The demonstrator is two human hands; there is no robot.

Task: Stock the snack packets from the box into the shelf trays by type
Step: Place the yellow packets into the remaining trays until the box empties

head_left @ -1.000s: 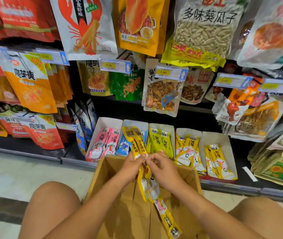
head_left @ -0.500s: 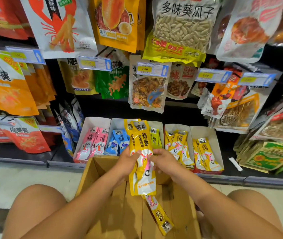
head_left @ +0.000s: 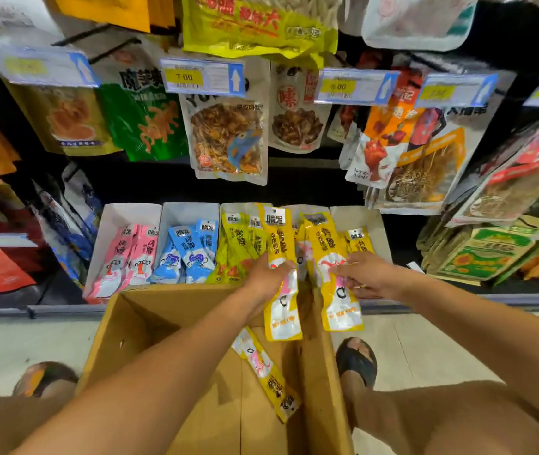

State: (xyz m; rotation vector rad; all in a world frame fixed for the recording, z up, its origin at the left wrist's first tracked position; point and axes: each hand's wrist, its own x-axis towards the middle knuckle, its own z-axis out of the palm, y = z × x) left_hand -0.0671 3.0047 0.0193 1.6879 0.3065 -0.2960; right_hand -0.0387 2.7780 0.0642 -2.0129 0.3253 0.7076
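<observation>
Head view: the hands, joined over the brown cardboard box (head_left: 163,323) half a second ago, are now apart. The left hand (head_left: 269,274) grips one long yellow snack packet (head_left: 279,238), the right hand (head_left: 366,274) pinches a second yellow packet (head_left: 322,244), both raised before the white shelf trays (head_left: 360,218).

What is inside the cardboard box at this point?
One yellow packet lies on the floor of the cardboard box; the rest that shows is bare cardboard. The left forearm and the held packet in the left hand cover part of the floor.
</observation>
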